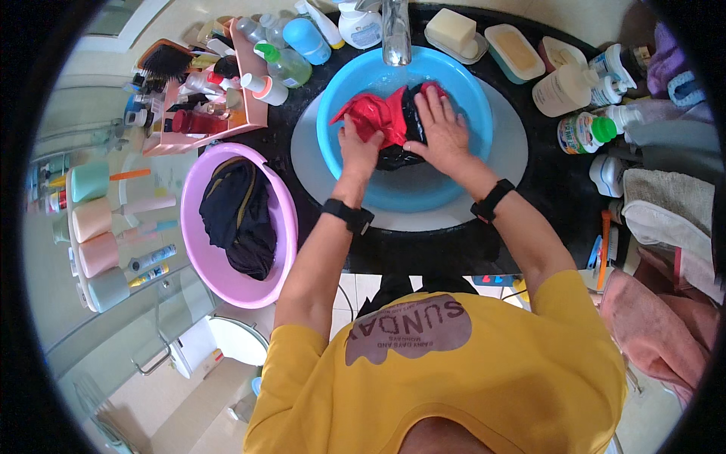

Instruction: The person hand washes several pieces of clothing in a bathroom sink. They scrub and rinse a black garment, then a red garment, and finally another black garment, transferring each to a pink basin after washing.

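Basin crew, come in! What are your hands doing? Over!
Left hand and right hand on red-and-black cloth. Cloth bunched in blue basin. Faucet overhangs basin's far side, apart from both hands.

The faucet [396, 38] overhangs the blue basin [412, 198] at its far side, with bottles [287, 68] to the left and soap [452, 30] to the right. The pink tub [215, 278] blocks the near left; bare tabletop [556, 200] seems passable at near right.
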`<state>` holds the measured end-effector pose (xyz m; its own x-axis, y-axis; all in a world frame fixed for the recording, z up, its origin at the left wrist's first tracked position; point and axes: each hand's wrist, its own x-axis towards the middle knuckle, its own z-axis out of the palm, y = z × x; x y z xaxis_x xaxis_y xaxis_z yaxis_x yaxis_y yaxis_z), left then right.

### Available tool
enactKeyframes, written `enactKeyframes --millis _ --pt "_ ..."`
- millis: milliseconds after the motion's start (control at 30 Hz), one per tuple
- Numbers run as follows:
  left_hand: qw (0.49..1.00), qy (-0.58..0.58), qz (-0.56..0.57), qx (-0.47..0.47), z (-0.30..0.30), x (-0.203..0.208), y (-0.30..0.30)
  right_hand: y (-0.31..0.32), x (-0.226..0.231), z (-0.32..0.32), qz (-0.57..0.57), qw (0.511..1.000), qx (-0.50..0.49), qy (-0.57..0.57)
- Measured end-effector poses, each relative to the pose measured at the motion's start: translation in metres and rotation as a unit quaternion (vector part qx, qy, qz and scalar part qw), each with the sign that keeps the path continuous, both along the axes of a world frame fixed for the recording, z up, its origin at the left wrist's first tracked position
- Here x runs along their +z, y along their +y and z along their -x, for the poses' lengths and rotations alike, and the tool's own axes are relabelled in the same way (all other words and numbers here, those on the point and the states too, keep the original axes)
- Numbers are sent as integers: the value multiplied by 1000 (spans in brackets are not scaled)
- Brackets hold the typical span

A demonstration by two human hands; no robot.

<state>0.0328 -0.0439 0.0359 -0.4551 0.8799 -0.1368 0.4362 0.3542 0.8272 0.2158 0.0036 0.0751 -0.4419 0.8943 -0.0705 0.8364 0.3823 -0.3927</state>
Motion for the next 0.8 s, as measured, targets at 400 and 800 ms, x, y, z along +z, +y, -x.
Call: enactKeyframes --millis 400,800 --pt "848 321 299 -297 -13 2 13 16 -43 48 138 941 46 -307" --pt "956 -197 -96 195 -3 -30 5 64 -67 -1 -10 952 -183 246"
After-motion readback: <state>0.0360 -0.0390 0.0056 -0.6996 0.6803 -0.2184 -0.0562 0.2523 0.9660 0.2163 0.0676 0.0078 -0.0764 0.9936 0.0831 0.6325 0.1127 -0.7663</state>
